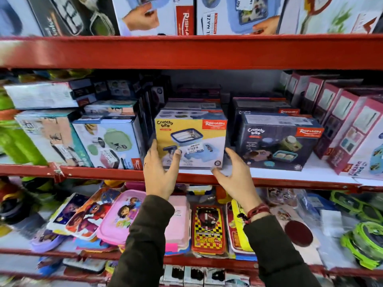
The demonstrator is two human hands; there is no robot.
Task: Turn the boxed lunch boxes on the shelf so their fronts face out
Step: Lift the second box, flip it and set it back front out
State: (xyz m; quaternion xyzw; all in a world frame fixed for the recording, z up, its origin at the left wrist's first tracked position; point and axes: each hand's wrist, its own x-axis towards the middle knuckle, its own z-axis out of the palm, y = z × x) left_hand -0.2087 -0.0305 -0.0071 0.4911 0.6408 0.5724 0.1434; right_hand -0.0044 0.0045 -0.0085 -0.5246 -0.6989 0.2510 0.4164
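Standing front-out at the edge of the red shelf point(116, 176), the yellow Crunchy Bite box point(190, 139) sits between a green lunch box carton point(107, 141) and a dark Crunchy Bite box point(277, 141). Left hand point(160, 172) touches its lower-left corner, fingers spread; right hand point(234, 177) hovers released beside its lower-right corner.

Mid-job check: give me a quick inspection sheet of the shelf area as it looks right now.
Surface: red shelf, white deck, crowded.
Job's things: yellow Crunchy Bite box front out, near the edge; dark Crunchy Bite box angled beside it.
Clutter: loose cartoon lunch boxes heaped on the shelf below.
Hands: left hand touches the yellow box's left front; right hand open, at its right corner.
Cables: nothing seen.
Surroundings: more boxes on upper shelf.
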